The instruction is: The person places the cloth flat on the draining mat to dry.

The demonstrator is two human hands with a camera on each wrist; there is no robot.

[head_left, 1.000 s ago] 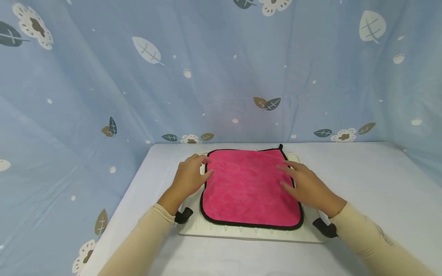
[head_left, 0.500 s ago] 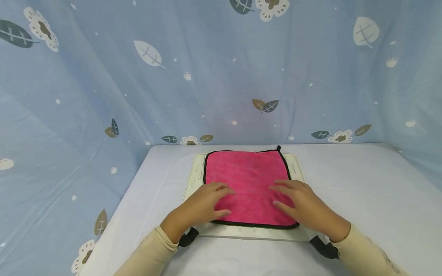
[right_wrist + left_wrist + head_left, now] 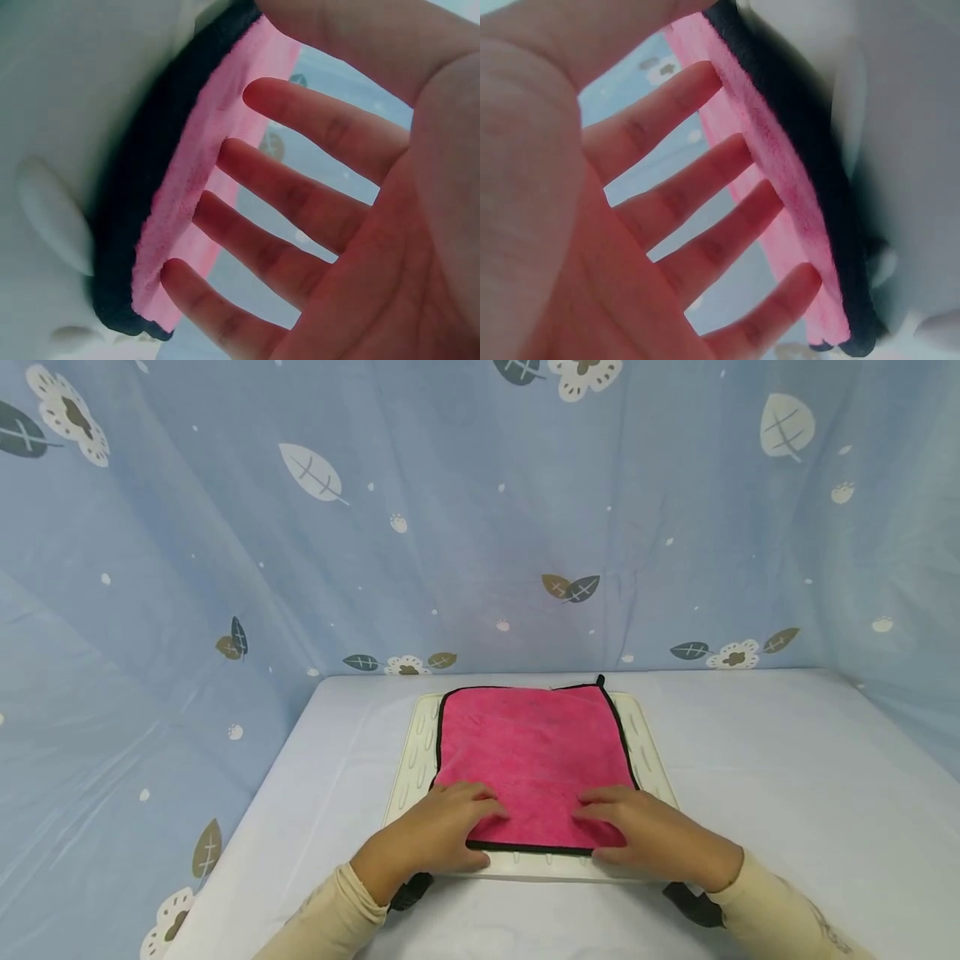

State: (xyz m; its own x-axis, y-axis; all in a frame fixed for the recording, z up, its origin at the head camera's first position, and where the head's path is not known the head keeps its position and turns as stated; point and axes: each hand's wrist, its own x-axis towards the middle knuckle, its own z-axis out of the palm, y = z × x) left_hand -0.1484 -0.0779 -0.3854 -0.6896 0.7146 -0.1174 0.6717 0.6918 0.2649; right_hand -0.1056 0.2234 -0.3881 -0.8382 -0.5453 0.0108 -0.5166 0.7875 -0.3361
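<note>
A pink cloth (image 3: 536, 743) with black edging lies spread over a cream ridged board (image 3: 648, 735) on the white table. Its near corners are hidden under the hands in the head view. My left hand (image 3: 431, 835) is over the near left corner, its fingers spread and fairly straight; in the left wrist view the fingertips reach the pink cloth (image 3: 739, 124) just inside its black edge (image 3: 810, 142). Over the near right corner is my right hand (image 3: 652, 835), likewise spread, fingertips at the cloth (image 3: 199, 142) in the right wrist view. Neither hand visibly pinches the cloth.
Blue patterned curtains (image 3: 480, 527) stand behind and to the left of the white table (image 3: 765, 752). A black loop (image 3: 601, 680) sticks out from the cloth's far right corner. Dark wrist-worn pieces (image 3: 693, 906) show under both wrists.
Both hands have moved from the cloth's sides toward me, down to its near edge. The left hand has also shifted right. The cloth and board stay where they were.
</note>
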